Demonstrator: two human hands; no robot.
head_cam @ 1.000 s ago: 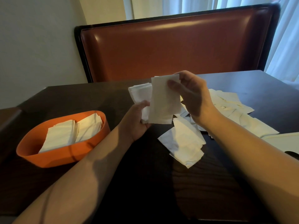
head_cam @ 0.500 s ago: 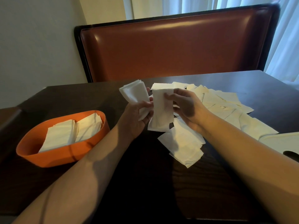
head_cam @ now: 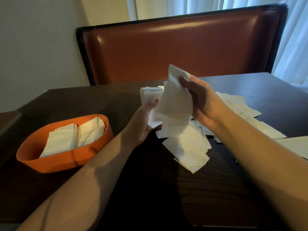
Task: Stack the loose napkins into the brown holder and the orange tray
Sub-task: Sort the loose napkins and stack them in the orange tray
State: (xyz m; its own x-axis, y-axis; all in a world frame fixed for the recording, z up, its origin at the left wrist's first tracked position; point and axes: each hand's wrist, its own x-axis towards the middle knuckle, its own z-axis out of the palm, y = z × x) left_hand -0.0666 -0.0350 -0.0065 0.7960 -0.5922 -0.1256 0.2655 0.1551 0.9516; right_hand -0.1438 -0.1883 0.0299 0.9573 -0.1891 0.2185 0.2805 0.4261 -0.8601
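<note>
My left hand (head_cam: 143,124) grips a small stack of white napkins (head_cam: 150,95) above the middle of the dark table (head_cam: 83,102). Just to its right, my right hand (head_cam: 202,104) pinches a single white napkin (head_cam: 175,97) by its upper edge and holds it upright beside the stack. Loose white napkins (head_cam: 188,147) lie scattered on the table under and to the right of my hands. The orange tray (head_cam: 55,161) sits at the left with two piles of napkins (head_cam: 61,141) in it. No brown holder shows in view.
A brown padded bench back (head_cam: 175,50) stands behind the table, with white curtains (head_cam: 293,47) at the right. A pale flat object (head_cam: 293,144) pokes in at the right edge, partly behind my right forearm.
My right hand had lowered a napkin against the stack in my left hand; now it is raised again, holding a single napkin upright. The left hand's stack has tilted back toward vertical.
</note>
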